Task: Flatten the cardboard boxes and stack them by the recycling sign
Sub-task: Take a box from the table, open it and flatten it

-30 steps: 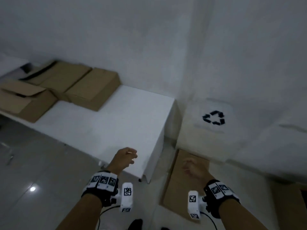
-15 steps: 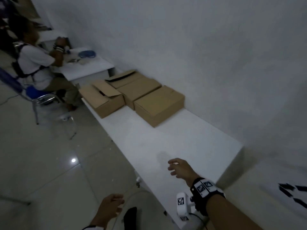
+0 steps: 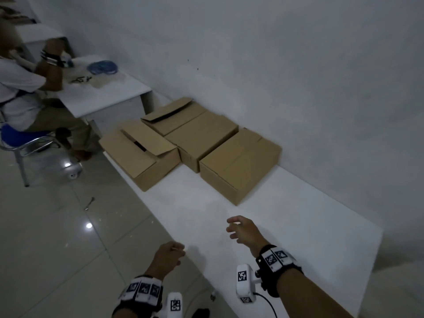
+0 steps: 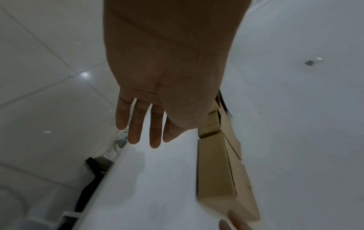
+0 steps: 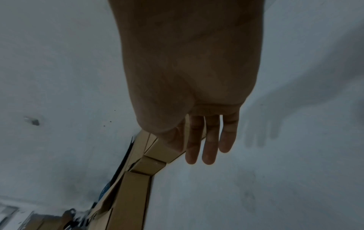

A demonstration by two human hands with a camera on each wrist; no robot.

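Note:
Three brown cardboard boxes stand on a long white table (image 3: 286, 226) against the wall. The nearest box (image 3: 239, 165) is closed. The middle box (image 3: 202, 136) has a raised flap at its far end. The left box (image 3: 140, 154) has loose top flaps. My right hand (image 3: 241, 228) hovers over the table short of the nearest box, fingers relaxed and empty (image 5: 208, 140). My left hand (image 3: 169, 254) is at the table's front edge, loosely curled in the head view, fingers straight and empty in the left wrist view (image 4: 141, 124). The recycling sign is out of view.
Another person (image 3: 25, 88) sits on a blue chair (image 3: 16, 138) at a second white table (image 3: 110, 95) at far left, with a blue coil (image 3: 103, 67) on it. Glossy tiled floor (image 3: 57, 237) lies left of the long table. A small metal item (image 3: 89, 203) lies on the floor.
The view swung left from the recycling sign and the flat cardboard on the floor to the boxes on the table. Both hands rose over the table and now sit nearer the boxes.

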